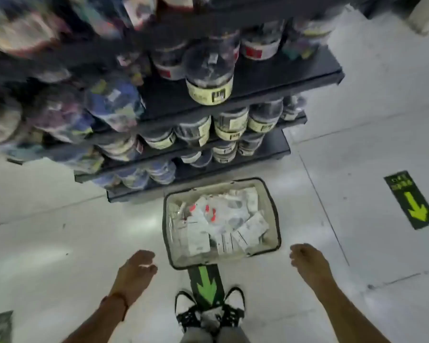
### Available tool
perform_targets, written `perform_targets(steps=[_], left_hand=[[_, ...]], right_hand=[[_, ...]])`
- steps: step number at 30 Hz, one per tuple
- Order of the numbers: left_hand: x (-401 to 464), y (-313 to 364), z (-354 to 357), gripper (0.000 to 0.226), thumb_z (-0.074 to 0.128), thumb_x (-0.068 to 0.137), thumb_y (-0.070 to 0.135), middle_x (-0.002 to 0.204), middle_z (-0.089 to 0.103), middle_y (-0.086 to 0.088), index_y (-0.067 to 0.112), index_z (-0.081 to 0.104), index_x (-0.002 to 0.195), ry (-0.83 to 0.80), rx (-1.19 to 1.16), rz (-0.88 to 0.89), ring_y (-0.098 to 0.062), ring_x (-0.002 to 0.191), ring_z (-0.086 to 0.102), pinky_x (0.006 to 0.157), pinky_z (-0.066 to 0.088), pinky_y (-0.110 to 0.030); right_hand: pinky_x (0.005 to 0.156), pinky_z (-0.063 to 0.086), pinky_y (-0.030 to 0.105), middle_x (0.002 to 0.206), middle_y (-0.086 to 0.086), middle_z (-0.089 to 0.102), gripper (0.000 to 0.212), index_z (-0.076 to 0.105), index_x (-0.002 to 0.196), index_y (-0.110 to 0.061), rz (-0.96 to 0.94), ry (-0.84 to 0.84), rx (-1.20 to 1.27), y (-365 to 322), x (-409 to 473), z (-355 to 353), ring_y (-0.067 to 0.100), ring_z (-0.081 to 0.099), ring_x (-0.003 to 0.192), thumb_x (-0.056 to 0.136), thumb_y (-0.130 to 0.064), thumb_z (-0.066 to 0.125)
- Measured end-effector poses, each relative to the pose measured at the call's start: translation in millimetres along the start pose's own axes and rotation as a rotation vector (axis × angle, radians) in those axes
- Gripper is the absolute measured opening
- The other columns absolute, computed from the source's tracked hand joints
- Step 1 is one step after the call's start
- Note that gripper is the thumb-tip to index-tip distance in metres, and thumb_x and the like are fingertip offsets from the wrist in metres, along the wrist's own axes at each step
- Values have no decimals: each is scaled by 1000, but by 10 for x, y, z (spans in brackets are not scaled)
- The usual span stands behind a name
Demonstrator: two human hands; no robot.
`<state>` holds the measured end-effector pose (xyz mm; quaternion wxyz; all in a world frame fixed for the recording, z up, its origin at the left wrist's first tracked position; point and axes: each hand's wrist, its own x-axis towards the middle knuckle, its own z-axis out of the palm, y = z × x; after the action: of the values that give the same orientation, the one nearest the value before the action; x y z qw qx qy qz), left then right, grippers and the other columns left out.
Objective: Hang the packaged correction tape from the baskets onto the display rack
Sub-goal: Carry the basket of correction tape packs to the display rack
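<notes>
Basket (274, 219): on floor before the shelving unit (258, 82), long axis running away from the person, leaning slightly right. Contents: packaged correction tape (223, 219), heaped, packs lying at mixed angles. Left hand (136, 273) and right hand (310, 263): flank the basket's near end, fingers relaxed, holding nothing.

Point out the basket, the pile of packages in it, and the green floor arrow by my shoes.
basket (274, 216): head view, on its right rim.
packages (223, 224): head view, middle of the pile.
green floor arrow (206, 285): head view, on the arrow's shaft.
</notes>
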<state>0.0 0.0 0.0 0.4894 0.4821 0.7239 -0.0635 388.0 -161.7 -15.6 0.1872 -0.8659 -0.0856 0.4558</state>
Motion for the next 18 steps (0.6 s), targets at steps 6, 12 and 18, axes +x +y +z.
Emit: perform_targets(steps=[6, 12, 18], left_hand=[[1929, -284, 963, 74, 80, 92, 20, 148, 54, -14, 12, 40, 154, 91, -110, -22, -31, 126, 59, 107, 47, -40], [2744, -791, 1378, 47, 69, 90, -11, 92, 68, 3, 21, 54, 121, 203, -319, 54, -19, 79, 65, 54, 58, -27], [2450, -675, 1124, 86, 49, 77, -36, 116, 74, -5, 25, 64, 135, 68, -431, 57, -16, 104, 73, 72, 66, -46]], right_hand=[[103, 47, 41, 146, 16, 59, 56, 46, 152, -10, -95, 62, -117, 345, 1853, 888, 38, 59, 129, 102, -26, 66], [76, 55, 39, 117, 14, 67, 39, 54, 134, -10, -226, 180, -124, 663, 2732, 1307, 35, 65, 97, 100, -24, 66], [78, 59, 40, 111, 12, 72, 31, 64, 128, -15, -183, 184, 16, 704, 2282, 1231, 34, 70, 92, 97, -10, 65]])
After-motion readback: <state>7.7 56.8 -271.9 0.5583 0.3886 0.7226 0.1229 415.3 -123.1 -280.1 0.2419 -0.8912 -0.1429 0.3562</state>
